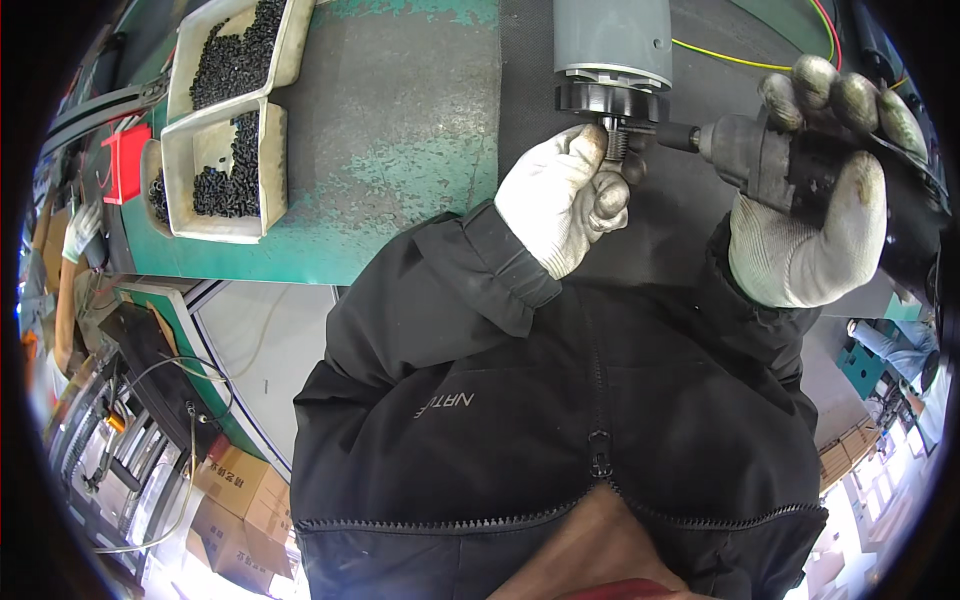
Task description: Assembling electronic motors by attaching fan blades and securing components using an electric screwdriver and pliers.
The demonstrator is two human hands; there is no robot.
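Note:
My left hand, in a white glove with grey-stained fingertips, closes round a ribbed metal shaft. This shaft comes out of a black ring on the end of a grey cylindrical housing. My right hand, gloved the same way, holds a dark power driver from below, its thumb on the near side and its fingers curled up on the far side. The driver's narrow tip points left toward the shaft, close to my left fingers. Whether the tip touches the shaft is hard to tell.
Two white bins of small black parts stand at the left on the worn green bench, near a red container. A yellow wire runs behind the driver. Another person's gloved hand shows far left; cardboard boxes sit lower left.

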